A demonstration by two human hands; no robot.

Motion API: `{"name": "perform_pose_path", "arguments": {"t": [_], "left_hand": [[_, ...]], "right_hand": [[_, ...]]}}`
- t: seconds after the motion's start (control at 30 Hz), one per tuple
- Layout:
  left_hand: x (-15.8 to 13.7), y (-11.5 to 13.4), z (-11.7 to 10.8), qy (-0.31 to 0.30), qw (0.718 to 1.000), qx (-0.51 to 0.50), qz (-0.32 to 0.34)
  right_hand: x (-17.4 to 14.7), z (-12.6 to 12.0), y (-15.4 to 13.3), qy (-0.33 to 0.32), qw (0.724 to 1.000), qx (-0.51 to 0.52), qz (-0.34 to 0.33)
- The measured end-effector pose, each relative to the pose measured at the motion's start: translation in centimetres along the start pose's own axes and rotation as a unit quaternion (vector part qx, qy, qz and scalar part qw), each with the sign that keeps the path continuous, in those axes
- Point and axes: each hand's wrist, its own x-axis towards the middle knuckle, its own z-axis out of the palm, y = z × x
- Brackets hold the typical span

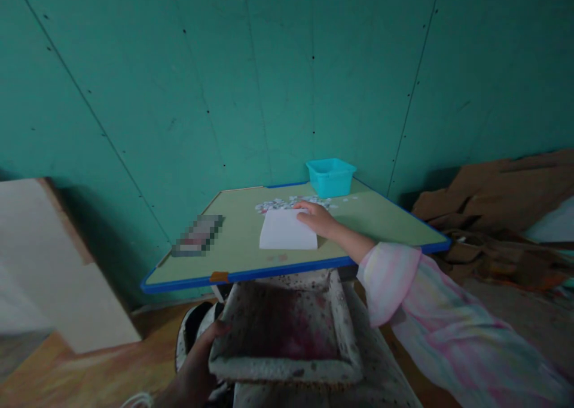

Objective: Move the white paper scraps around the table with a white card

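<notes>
One white card on the table is pinched at its far right corner by the nearly closed right hand, apparently so that it is kept steady. One speckled tray is gripped at its left rim by the curled left hand, presumably for support below the table edge. Behind the card, one turquoise basket and uncountably many white pieces are seen.

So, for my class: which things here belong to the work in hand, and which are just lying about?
Likely in the work:
White rectangular paper, held by the right hand
Speckled white tray, held by the left hand
Small flat white pieces, scattered behind the paper
Turquoise plastic basket

Probably lying about:
Torn brown cardboard, right
Flat white board, left
</notes>
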Motion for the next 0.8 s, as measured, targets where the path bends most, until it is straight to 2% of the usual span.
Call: {"name": "perform_pose_path", "arguments": {"t": [0.23,0.4,0.67,0.8], "left_hand": [[0.0,-0.7,-0.6,0.004,0.999,0.027,0.040],[-0.2,-0.7,-0.1,-0.012,0.997,0.011,0.074],[0.3,-1.7,0.3,-0.043,0.997,-0.014,0.059],[0.7,-2.2,0.1,-0.033,0.997,-0.021,0.069]], "right_hand": [[0.0,0.1,0.0,-0.057,0.998,0.033,0.013],[0.2,0.3,0.4,-0.074,0.990,0.098,0.065],[0.0,0.2,-0.3,-0.106,0.973,0.172,0.113],[0.0,0.2,-0.3,-0.109,0.968,0.191,0.123]]}}
